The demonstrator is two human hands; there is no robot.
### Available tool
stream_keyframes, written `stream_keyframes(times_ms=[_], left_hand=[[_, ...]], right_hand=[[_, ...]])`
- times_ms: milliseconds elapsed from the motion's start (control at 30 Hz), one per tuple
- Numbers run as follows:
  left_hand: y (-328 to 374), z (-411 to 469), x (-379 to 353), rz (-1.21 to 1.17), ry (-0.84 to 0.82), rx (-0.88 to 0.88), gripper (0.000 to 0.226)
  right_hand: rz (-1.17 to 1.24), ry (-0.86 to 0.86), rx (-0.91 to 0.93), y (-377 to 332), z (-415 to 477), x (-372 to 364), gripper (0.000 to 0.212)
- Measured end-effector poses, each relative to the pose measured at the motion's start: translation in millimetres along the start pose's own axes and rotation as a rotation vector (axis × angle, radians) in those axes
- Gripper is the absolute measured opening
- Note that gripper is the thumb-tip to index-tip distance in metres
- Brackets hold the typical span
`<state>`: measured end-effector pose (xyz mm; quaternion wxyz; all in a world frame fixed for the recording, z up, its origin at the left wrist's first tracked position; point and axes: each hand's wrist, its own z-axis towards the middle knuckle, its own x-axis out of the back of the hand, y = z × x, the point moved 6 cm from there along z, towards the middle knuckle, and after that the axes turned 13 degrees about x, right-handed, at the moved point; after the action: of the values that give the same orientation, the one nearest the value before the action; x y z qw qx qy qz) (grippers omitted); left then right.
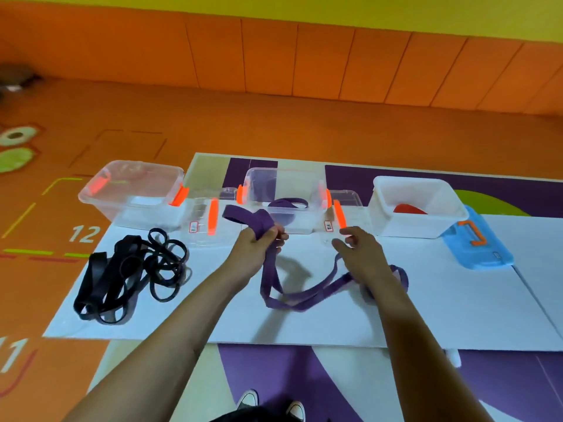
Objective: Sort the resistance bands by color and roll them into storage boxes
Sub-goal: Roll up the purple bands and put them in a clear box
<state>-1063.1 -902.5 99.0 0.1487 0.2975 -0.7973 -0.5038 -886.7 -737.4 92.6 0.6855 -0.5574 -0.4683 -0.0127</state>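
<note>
My left hand (262,245) grips the folded end of a purple resistance band (292,296), lifted in front of the middle clear box (313,220). The rest of the band trails down across the white sheet (441,303) and loops under my right wrist. My right hand (359,249) hovers above the band with its fingers spread and holds nothing. A purple band (288,204) lies inside the middle box. A heap of black bands (131,272) lies on the sheet at the left. The white box (420,226) at the right holds something red (408,208).
A clear box (100,199) with orange latches stands at the far left. Clear lids (202,236) lean between the boxes. A blue lid (475,248) lies right of the white box. My shoes (271,403) show at the bottom edge. Orange floor surrounds the mats.
</note>
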Motion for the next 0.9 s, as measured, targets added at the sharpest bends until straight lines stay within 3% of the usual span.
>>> stream_keyframes(times_ms=[67, 200, 267, 367, 500, 600, 733, 900], left_hand=[[-7, -3, -1, 0.123, -0.049, 0.001, 0.02], [-13, -17, -9, 0.421, -0.164, -0.051, 0.021], [-18, -23, -9, 0.543, -0.212, -0.048, 0.021], [-27, -29, -2, 0.562, -0.246, 0.018, 0.02], [-27, -32, 14, 0.404, -0.15, 0.056, 0.014], [-12, -33, 25, 0.243, -0.054, 0.008, 0.031], [19, -39, 37, 0.189, 0.082, -0.117, 0.007], [42, -42, 58, 0.236, 0.173, -0.15, 0.007]], right_hand=[[0.133, -0.014, 0.101, -39, 0, -18, 0.031], [0.214, -0.267, -0.022, -82, -3, -57, 0.065], [0.244, -0.331, -0.054, -87, -6, -69, 0.065], [0.393, -0.258, 0.037, -88, -8, -76, 0.038], [0.502, -0.155, 0.133, -93, -10, -72, 0.014], [0.556, -0.124, 0.159, -100, -14, -66, 0.015], [0.467, -0.045, 0.22, -98, -14, -57, 0.017], [0.272, 0.192, 0.388, -100, -7, -16, 0.022]])
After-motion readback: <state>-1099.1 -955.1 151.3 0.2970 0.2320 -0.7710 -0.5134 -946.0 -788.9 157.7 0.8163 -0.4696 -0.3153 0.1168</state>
